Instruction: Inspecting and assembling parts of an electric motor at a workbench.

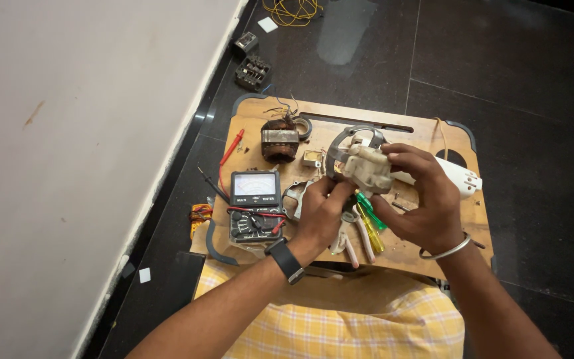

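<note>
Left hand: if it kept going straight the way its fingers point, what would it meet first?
The left hand points up-right, fingertips already at the beige motor housing that the right hand grips; that comes first, though depth is unclear.

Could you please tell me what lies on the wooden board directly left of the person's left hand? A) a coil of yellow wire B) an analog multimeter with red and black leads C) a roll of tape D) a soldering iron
B: the analog multimeter, its red and black leads draped over it, lies on the wooden board just left of the left hand, while both hands hold a beige motor part.
</note>
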